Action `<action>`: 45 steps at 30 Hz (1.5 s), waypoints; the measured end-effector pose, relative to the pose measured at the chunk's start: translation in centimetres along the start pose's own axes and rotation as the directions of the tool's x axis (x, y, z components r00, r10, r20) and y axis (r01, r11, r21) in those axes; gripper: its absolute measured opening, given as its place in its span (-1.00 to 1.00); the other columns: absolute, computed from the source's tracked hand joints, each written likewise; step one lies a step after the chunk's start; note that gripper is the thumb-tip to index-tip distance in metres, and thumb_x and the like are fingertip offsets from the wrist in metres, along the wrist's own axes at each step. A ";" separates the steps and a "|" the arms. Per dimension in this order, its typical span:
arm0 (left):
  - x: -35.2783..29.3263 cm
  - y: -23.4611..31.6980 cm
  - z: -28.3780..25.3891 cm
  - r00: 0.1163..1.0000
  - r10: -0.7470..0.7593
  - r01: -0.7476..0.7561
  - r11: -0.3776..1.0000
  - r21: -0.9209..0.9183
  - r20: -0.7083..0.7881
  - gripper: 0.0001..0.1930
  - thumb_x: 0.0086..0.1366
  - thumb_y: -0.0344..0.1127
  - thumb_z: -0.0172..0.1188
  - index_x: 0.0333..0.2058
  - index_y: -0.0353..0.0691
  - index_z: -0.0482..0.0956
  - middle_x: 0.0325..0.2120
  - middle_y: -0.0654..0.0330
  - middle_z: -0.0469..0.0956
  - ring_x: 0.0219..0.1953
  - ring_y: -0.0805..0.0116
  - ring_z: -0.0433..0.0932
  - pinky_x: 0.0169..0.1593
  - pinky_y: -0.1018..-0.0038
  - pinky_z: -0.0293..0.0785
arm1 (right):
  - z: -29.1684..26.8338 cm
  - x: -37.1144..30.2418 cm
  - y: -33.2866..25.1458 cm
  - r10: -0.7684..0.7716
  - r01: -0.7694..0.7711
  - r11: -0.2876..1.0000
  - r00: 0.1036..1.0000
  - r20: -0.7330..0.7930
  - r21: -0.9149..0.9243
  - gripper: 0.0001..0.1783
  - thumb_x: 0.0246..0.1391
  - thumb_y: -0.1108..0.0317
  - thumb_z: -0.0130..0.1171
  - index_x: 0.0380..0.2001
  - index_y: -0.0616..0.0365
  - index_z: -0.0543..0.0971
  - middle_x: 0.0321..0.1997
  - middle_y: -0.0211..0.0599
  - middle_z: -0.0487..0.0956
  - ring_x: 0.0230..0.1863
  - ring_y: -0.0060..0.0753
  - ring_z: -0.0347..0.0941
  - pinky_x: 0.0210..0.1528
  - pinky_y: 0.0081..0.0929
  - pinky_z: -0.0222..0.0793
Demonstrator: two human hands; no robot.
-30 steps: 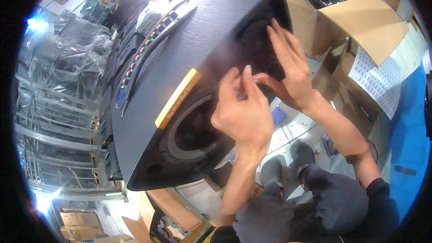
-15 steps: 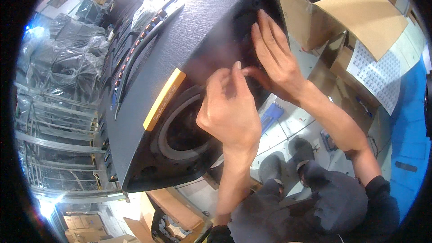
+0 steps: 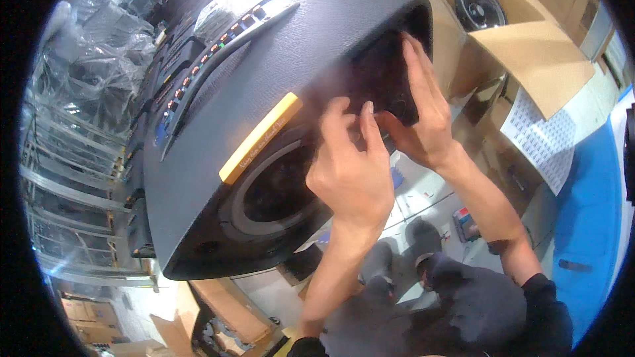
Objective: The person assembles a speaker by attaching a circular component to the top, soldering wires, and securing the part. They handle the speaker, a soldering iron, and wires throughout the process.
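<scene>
A large black speaker cabinet (image 3: 264, 46) stands tilted in front of me, its recessed front facing my hands. A round opening with a grey ring (image 3: 231, 217) sits low in that front. Over its middle hovers my left hand (image 3: 350, 172), thumb and forefinger apart, the other fingers curled; nothing shows between them. My right hand (image 3: 426, 119) is stretched along the upper part of the front, fingers straight, fingertips near the recess rim. Its thumb points toward the left thumb. A slim yellow bar-shaped box (image 3: 259, 139) rests along the cabinet's edge beside the opening.
An open carton (image 3: 539, 59) with a loose round speaker driver (image 3: 477, 5) stands at the far right. Beside it hangs a printed sheet (image 3: 539, 135), near a blue surface (image 3: 582, 225). Plastic-wrapped goods (image 3: 92, 73) fill the left; another open carton (image 3: 238, 311) lies below.
The view has shifted slightly. My left thumb and forefinger, close together before, have moved apart. My right hand stays stretched along the cabinet's front.
</scene>
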State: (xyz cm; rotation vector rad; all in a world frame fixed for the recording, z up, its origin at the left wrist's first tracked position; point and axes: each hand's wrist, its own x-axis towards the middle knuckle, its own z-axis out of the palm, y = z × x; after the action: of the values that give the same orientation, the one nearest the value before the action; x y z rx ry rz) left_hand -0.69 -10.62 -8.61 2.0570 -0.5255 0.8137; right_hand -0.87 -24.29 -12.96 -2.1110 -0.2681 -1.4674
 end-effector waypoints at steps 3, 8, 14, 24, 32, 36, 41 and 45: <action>0.0 -0.4 0.3 0.994 0.101 -0.098 0.993 0.060 -0.036 -0.78 0.24 -0.34 0.36 -0.16 -0.25 0.60 -0.41 0.10 0.68 -0.42 0.12 0.69 -0.39 0.35 0.58 | -0.3 0.4 -0.1 -0.026 0.027 0.998 1.000 0.017 -0.048 0.04 -0.34 0.59 0.44 0.33 0.48 0.25 0.41 0.31 0.25 0.42 0.30 0.21 0.40 -0.07 0.21; 0.0 -0.8 0.9 0.986 0.132 -0.124 0.989 0.074 -0.103 -0.83 0.17 -0.41 0.41 -0.31 -0.25 0.59 -0.52 0.13 0.66 -0.58 0.21 0.63 -0.48 0.35 0.52 | -0.9 1.1 0.4 -0.109 0.127 0.977 0.988 0.113 -0.168 -0.02 -0.35 0.57 0.43 0.28 0.49 0.34 0.39 0.37 0.25 0.43 0.31 0.19 0.41 -0.04 0.17; -0.2 -1.1 0.7 0.981 0.164 -0.158 0.986 0.060 -0.105 -0.84 0.15 -0.43 0.43 -0.39 -0.24 0.58 -0.55 0.16 0.63 -0.59 0.21 0.61 -0.49 0.35 0.50 | -0.3 0.3 0.7 -0.101 0.140 0.946 0.984 0.145 -0.294 -0.17 -0.16 0.55 0.33 0.27 0.50 0.34 0.41 0.40 0.21 0.46 0.33 0.13 0.43 -0.03 0.12; 1.1 1.7 -2.5 0.837 0.528 -0.498 0.844 0.197 -0.146 -0.75 -0.06 -0.45 0.52 -0.37 -0.22 0.66 -0.27 0.20 0.66 -0.17 0.10 0.43 -0.09 0.30 0.38 | -0.5 0.5 2.5 -0.165 0.239 0.934 0.948 0.272 -0.266 -0.11 -0.05 0.44 0.28 0.37 0.38 0.19 0.47 0.32 0.11 0.50 0.35 0.00 0.49 0.08 -0.02; 5.6 2.5 -3.6 0.872 0.430 -0.481 0.659 0.578 0.235 -0.23 -0.15 -0.05 0.57 0.06 -0.21 0.50 0.03 0.14 0.52 0.08 0.09 0.46 0.17 0.22 0.33 | 0.5 0.5 2.2 -0.121 0.137 0.976 0.988 0.099 -0.171 0.02 -0.29 0.27 0.48 0.35 0.17 0.33 0.48 0.08 0.20 0.47 0.14 0.14 0.46 -0.03 0.12; 5.2 2.8 -2.5 0.895 0.386 -0.435 0.640 0.633 0.225 -0.16 -0.18 -0.05 0.56 0.10 -0.21 0.45 0.04 0.10 0.48 0.13 0.12 0.43 0.18 0.17 0.27 | 0.5 0.4 2.2 -0.127 0.136 0.981 0.989 0.073 -0.136 0.03 -0.33 0.26 0.49 0.33 0.15 0.35 0.48 0.03 0.22 0.48 0.12 0.13 0.44 -0.05 0.16; 4.5 2.5 -1.6 0.913 0.373 -0.380 0.624 0.682 0.167 -0.15 -0.16 -0.07 0.56 0.13 -0.18 0.41 0.07 0.14 0.45 0.13 0.16 0.40 0.21 0.16 0.20 | 0.6 0.4 2.7 -0.135 0.147 0.972 0.988 0.072 -0.183 0.03 -0.31 0.15 0.48 0.32 0.19 0.35 0.47 0.01 0.23 0.48 0.09 0.13 0.44 -0.05 0.15; 4.6 2.1 -1.4 0.891 0.442 -0.388 0.611 0.690 0.110 -0.10 -0.31 0.00 0.63 0.08 -0.11 0.44 -0.07 0.21 0.47 0.03 0.15 0.43 0.15 0.19 0.25 | 0.4 -0.1 3.0 -0.057 0.061 0.989 0.998 0.031 -0.137 0.07 -0.31 0.02 0.50 0.30 0.27 0.35 0.44 0.01 0.28 0.50 0.06 0.11 0.46 0.02 0.09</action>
State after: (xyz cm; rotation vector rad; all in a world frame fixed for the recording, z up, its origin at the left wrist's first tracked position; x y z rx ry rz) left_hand 0.73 -10.97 -3.59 2.6178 -0.7561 1.5585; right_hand 0.74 -26.57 -14.11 -2.2515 -0.2476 -1.5322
